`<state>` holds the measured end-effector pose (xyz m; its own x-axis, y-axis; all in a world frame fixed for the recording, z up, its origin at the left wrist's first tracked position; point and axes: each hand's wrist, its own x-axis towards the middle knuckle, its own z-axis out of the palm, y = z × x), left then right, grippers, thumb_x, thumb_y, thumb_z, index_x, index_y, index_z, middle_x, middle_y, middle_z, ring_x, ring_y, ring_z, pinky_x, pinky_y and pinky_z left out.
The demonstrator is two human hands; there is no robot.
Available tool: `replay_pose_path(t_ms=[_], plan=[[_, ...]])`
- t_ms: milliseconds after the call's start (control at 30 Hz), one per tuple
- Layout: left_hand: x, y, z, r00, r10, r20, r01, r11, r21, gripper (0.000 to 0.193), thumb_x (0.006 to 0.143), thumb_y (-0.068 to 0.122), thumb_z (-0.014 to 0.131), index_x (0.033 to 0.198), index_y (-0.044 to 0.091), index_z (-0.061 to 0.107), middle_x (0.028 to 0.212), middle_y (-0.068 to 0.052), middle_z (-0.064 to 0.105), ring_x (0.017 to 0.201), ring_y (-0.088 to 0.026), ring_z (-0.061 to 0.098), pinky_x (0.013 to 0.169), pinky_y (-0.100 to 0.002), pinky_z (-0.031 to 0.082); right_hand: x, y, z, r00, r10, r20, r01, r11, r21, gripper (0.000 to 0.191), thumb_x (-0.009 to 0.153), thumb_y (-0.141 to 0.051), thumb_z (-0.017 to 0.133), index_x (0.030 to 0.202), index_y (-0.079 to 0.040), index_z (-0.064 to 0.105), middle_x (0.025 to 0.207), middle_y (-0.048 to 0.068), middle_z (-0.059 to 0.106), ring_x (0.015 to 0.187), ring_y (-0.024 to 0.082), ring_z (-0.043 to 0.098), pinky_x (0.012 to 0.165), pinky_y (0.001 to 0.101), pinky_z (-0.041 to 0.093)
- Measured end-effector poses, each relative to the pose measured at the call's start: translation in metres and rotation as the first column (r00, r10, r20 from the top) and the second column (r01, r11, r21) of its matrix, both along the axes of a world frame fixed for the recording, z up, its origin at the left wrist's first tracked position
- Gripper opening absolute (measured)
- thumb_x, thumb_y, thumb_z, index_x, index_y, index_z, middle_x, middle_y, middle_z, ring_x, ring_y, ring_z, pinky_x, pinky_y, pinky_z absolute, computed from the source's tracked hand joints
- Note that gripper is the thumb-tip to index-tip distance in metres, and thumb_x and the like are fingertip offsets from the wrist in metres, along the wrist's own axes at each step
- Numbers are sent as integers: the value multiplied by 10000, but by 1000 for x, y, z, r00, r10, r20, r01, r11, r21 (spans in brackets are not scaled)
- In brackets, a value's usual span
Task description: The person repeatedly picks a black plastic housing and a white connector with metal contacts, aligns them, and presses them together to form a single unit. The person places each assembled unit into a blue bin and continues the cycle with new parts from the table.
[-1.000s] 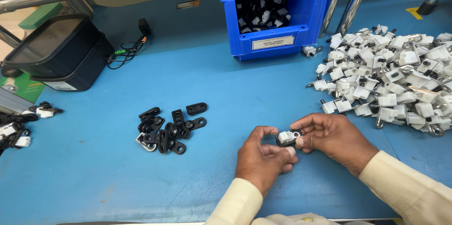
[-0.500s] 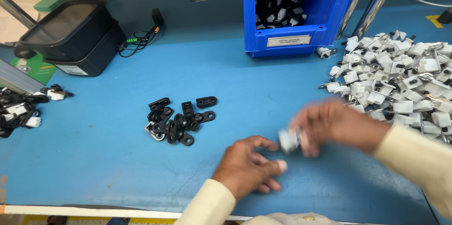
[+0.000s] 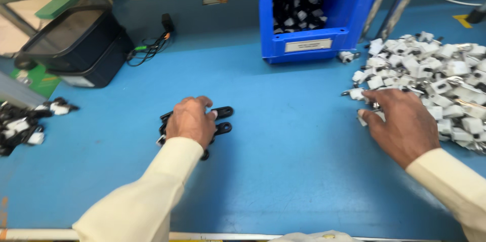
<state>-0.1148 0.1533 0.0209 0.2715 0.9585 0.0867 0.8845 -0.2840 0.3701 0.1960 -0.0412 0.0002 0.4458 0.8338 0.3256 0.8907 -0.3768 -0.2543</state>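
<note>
My left hand [image 3: 191, 120] lies palm down on a small heap of black plastic clips [image 3: 223, 120] at the middle left of the blue table. Its curled fingers cover most of the heap and hide what is under them. My right hand [image 3: 400, 123] reaches to the near edge of a large pile of white clip parts [image 3: 435, 77] on the right. A white part [image 3: 363, 118] is pinched between its thumb and fingertips. Both sleeves are cream-coloured.
A blue bin [image 3: 314, 44] holding black and white parts stands at the back centre, with one loose white part [image 3: 347, 56] beside it. A black tray [image 3: 76, 44] and a cable [image 3: 152, 44] lie at the back left. More mixed parts [image 3: 25, 123] sit at the left edge.
My hands were together in front of me around a white part. They have since separated: the left went to the black clips, and the right carried the white part to the white pile.
</note>
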Motion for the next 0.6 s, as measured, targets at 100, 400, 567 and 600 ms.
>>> replay_pose_path(t_ms=[100,400,567,600], plan=[[11,15,0,970,-73,-232,67,997,-37,291,875,275,787,1157,215,742,1128,-59,723,1054,-268,685,976,-459,491,5,2,0,998,38,52,-38,999,-7,318,879,-230,729,1163,-90,761,1121,121,738,1014,325,653,869,446,543],[15,4,5,971,-238,-36,233,967,-105,351,791,100,827,1120,188,741,1062,-70,722,987,-271,712,884,-411,591,-23,-37,-3,896,117,-429,-105,993,51,357,878,-229,700,1226,-166,747,1132,70,766,956,243,730,845,390,572],[44,-36,-3,872,-464,159,486,860,-156,359,734,27,835,1067,140,765,949,-108,750,899,-244,734,840,-372,608,-15,-50,4,895,210,-394,-204,977,56,326,816,-253,776,1135,-182,780,1178,-1,762,985,187,686,776,335,575],[51,-49,-7,876,-432,213,474,853,-221,361,741,18,823,1076,142,768,949,-93,749,882,-220,739,835,-351,615,-18,-49,-1,891,352,-287,-343,936,81,362,804,-281,783,1153,-183,774,1183,-2,756,1026,198,679,820,341,558]])
